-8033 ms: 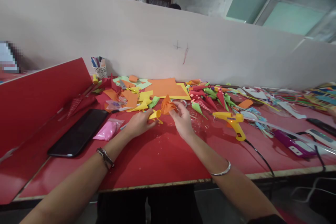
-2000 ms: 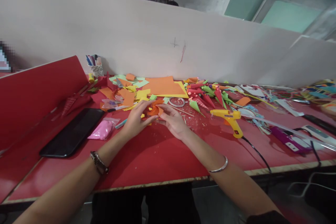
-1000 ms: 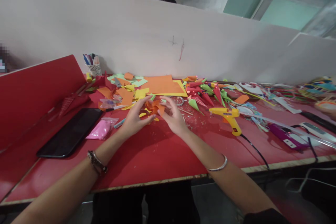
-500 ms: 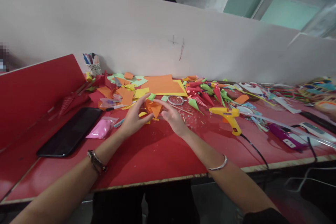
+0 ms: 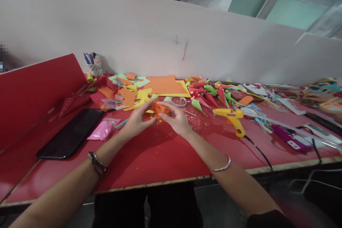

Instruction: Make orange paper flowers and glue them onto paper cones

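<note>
My left hand [image 5: 138, 120] and my right hand [image 5: 174, 118] meet over the red table [image 5: 160, 160], both with fingers curled round a small piece of orange paper [image 5: 159, 108] held between them just above the tabletop. A few yellow scraps [image 5: 148, 111] lie under the hands. Each wrist wears a bracelet. Just beyond my right hand sits a clear roll of tape [image 5: 179, 101].
A yellow glue gun [image 5: 232, 117] with a black cord lies right of my hands. Paper cones [image 5: 211, 96], orange sheets [image 5: 165, 84] and scraps fill the back. A black tablet [image 5: 71, 132] and pink bag [image 5: 102, 131] lie left. Another person's hand [image 5: 331, 106] shows far right.
The orange paper has been turned and curled tighter between my fingers over the last second. Both hands stay at the same spot on the table.
</note>
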The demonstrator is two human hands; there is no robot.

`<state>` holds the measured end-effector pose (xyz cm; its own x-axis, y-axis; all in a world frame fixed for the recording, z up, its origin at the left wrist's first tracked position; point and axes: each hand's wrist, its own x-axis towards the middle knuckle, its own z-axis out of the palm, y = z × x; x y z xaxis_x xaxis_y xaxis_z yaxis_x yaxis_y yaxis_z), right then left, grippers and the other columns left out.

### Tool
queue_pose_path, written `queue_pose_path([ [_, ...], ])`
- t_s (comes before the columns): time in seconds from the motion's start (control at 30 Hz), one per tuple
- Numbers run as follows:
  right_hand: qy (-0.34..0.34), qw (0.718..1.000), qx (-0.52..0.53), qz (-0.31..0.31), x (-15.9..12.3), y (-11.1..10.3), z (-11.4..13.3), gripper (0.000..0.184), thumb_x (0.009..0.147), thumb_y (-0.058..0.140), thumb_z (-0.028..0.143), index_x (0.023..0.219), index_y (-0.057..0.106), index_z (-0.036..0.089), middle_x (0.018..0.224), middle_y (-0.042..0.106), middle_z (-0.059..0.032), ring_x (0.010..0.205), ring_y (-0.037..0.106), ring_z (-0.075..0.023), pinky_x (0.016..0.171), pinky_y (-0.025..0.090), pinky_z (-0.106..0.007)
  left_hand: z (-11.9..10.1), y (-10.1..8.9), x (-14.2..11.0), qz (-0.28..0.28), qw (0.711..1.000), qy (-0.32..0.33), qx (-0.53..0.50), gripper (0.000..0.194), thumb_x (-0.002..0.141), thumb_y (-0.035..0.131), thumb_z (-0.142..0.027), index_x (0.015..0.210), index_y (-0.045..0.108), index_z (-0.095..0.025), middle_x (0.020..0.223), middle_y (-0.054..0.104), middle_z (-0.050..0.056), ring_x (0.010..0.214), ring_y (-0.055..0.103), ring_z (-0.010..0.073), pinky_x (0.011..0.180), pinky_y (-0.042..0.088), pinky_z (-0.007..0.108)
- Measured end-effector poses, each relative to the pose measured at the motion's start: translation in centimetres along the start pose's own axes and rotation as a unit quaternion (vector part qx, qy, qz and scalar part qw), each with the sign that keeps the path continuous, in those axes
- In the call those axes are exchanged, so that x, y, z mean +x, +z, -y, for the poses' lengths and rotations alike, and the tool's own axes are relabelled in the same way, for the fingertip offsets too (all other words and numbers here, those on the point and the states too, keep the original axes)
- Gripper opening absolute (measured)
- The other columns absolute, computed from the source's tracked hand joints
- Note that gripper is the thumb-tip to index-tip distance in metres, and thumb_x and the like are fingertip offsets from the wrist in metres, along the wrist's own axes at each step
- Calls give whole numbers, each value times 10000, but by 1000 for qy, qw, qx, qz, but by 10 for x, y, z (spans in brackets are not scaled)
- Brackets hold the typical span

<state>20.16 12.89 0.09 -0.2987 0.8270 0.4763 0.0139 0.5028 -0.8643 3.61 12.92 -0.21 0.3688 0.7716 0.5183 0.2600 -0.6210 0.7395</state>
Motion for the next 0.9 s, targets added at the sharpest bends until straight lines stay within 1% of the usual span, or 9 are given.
queue_pose_path([
  [0.13, -13, 1000, -6, -17, 1, -1, 0, 272, 741, 572, 320, 1013, 586, 319, 1049, 533, -5, 996, 485, -158, 889, 398, -326, -1, -1, 0, -7, 997, 22, 69, 559, 756, 535, -209, 1274, 333, -268, 1195, 472, 68, 965, 503, 144, 827, 455, 289],
  [0.2, -15, 1000, -7, -26, 1, -1, 0, 263, 746, 567, 318, 1009, 589, 310, 1043, 547, -6, 993, 493, -159, 895, 393, -332, -2, -2, 1, -16, 995, 25, 98, 575, 747, 556, -234, 1274, 329, -266, 1174, 465, 75, 928, 497, 141, 805, 454, 287],
  [0.3, -5, 999, 0, -41, 1, -1, 1, 260, 755, 554, 328, 1013, 584, 308, 1060, 563, -3, 1011, 496, -165, 908, 385, -346, -2, -1, 1, -27, 997, 11, 76, 581, 746, 568, -277, 1272, 323, -249, 1120, 460, 84, 778, 509, 104, 692, 476, 246],
  [0.4, 0, 999, 1, -45, 1, 0, 0, 262, 756, 552, 333, 1016, 581, 312, 1075, 566, 2, 1020, 498, -168, 916, 382, -353, -1, 0, 1, -18, 999, 2, 33, 558, 750, 569, -302, 1258, 345, -246, 1052, 474, 69, 641, 499, 67, 594, 479, 216],
  [0.47, -3, 999, -3, -41, 2, 0, -1, 263, 757, 551, 333, 1017, 584, 313, 1075, 566, 1, 1020, 497, -169, 920, 380, -358, 0, 1, 1, -17, 999, 9, 32, 548, 747, 576, -306, 1249, 362, -254, 1051, 475, 66, 660, 508, 74, 601, 484, 220],
  [0.6, -3, 999, -18, -35, 2, -1, -4, 270, 768, 534, 338, 1033, 582, 324, 1057, 562, -4, 1010, 491, -177, 923, 376, -380, 0, 1, 1, -22, 998, 16, 60, 536, 749, 577, -296, 1246, 376, -272, 1046, 488, 59, 776, 514, 108, 685, 490, 245],
  [0.77, 2, 999, 4, -32, 1, -1, -4, 276, 770, 531, 337, 1042, 581, 329, 1077, 554, -1, 1008, 491, -180, 898, 408, -378, 1, 1, 1, -30, 998, 17, 62, 506, 749, 576, -295, 1225, 410, -253, 1003, 509, 53, 751, 516, 102, 683, 490, 247],
  [0.83, 15, 999, 32, -37, 1, 0, -3, 288, 769, 528, 342, 1053, 574, 324, 1113, 547, 4, 1003, 502, -181, 845, 455, -362, 1, 2, 1, -34, 997, 19, 68, 485, 751, 575, -287, 1211, 429, -242, 979, 521, 46, 725, 516, 92, 687, 486, 242],
  [0.9, 30, 997, 67, -40, 0, 1, -3, 296, 765, 526, 353, 1057, 569, 330, 1146, 533, 11, 943, 536, -175, 750, 507, -335, 1, 2, 2, -39, 996, 23, 80, 464, 753, 574, -273, 1197, 446, -234, 957, 535, 40, 704, 516, 84, 689, 481, 234],
])
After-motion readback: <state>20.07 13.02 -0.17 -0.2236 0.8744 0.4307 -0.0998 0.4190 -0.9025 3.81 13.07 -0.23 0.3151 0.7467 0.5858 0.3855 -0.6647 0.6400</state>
